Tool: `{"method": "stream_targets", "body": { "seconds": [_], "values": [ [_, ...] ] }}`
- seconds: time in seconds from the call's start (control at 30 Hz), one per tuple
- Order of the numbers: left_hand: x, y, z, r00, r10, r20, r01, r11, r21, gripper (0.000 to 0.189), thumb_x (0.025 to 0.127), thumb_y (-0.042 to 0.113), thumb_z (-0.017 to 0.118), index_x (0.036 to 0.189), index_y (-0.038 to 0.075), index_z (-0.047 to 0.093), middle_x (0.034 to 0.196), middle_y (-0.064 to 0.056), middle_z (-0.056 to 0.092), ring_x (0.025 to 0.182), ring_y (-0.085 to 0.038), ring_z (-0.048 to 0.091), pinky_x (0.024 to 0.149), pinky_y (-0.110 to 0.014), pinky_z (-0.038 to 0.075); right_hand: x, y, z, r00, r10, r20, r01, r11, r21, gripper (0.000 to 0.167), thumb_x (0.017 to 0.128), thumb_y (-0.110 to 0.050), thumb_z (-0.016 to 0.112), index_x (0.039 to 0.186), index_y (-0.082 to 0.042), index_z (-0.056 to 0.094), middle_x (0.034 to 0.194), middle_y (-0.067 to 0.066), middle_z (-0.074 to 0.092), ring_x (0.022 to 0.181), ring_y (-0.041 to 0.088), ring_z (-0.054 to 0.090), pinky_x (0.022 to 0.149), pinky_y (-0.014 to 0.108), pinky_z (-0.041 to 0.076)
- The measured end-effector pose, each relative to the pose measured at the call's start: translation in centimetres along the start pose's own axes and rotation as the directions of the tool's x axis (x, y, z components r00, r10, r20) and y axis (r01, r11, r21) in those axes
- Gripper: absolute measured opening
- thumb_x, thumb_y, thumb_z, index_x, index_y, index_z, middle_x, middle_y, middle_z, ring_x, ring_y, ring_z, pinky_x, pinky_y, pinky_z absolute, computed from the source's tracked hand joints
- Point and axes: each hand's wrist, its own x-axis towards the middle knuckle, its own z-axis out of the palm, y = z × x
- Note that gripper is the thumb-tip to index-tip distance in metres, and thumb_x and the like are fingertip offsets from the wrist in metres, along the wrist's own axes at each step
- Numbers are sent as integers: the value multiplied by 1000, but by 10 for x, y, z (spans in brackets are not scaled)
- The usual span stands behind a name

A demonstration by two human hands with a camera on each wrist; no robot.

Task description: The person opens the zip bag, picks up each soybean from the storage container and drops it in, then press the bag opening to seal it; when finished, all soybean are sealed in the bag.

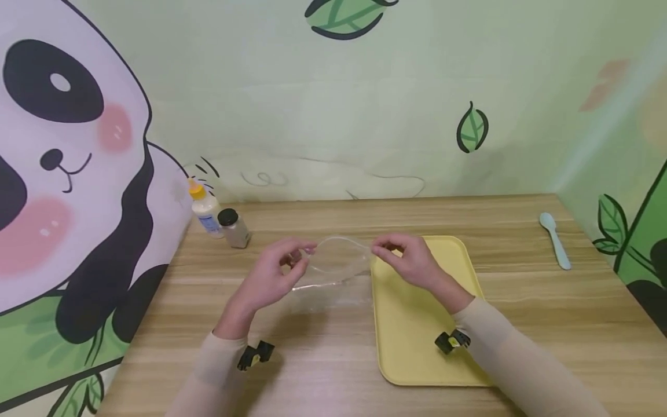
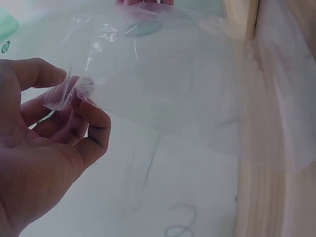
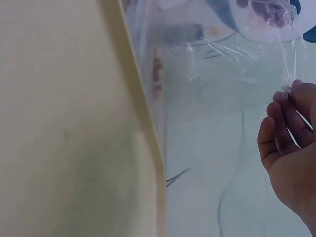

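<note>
A clear plastic zip bag [image 1: 333, 292] hangs between my two hands, its mouth spread into an oval above the table. My left hand [image 1: 271, 275] pinches one corner of the opening between curled fingers and thumb; in the left wrist view the film [image 2: 163, 74] bunches at those fingers. At the opposite corner, my right hand [image 1: 411, 260] holds the rim between thumb and fingertips, over the edge of a yellow tray [image 1: 427, 353]. Through the right wrist view, the zip strip of the bag [image 3: 237, 59] meets the right fingertips. I see nothing inside the bag.
At the back left stand a white squeeze bottle [image 1: 207, 214] with a yellow cap and a small jar [image 1: 237, 233] with a black lid. A pale blue spoon [image 1: 556, 240] lies at the right. Behind the wooden table [image 1: 323, 370] rises a painted wall [image 1: 365, 104].
</note>
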Motion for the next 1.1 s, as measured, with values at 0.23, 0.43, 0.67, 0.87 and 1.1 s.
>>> {"method": "stream_targets", "body": {
  "seconds": [0.23,0.43,0.67,0.87,1.1],
  "values": [
    [6,5,-14,995,96,-29,-96,995,-12,25,89,-2,61,111,4,69,94,-5,69,70,-8,55,62,-23,51,6,-16,-9,990,-142,-19,139,984,-107,10,95,-13,61,94,-4,66,85,5,66,77,9,57,70,27,51],
    [13,14,-28,989,144,-43,-145,989,-18,24,92,-3,58,111,5,70,102,-8,71,82,-12,63,76,-25,56,15,-37,-23,977,-207,-42,201,971,-126,4,94,-7,62,93,-4,64,81,1,65,75,8,56,68,26,50],
    [21,23,-35,980,195,-26,-197,977,-78,25,94,-6,53,113,0,69,108,-10,70,92,-17,65,81,-22,55,24,-57,-41,977,-205,-58,200,977,-76,3,92,2,61,92,-1,61,75,3,61,68,10,56,64,20,50],
    [35,37,-40,961,277,-28,-277,944,-178,29,86,-10,63,114,-3,66,105,-14,67,86,-14,61,73,-21,55,27,-70,-55,963,-239,-120,230,969,-89,4,90,5,62,91,1,61,73,5,60,62,13,55,57,16,47],
    [48,57,-38,950,304,-67,-311,919,-241,36,80,-16,66,115,-8,63,103,-16,65,83,-15,63,69,-23,56,27,-83,-73,952,-265,-153,254,963,-86,6,89,9,61,88,3,59,74,4,59,62,12,54,55,15,46]
  ]
}}
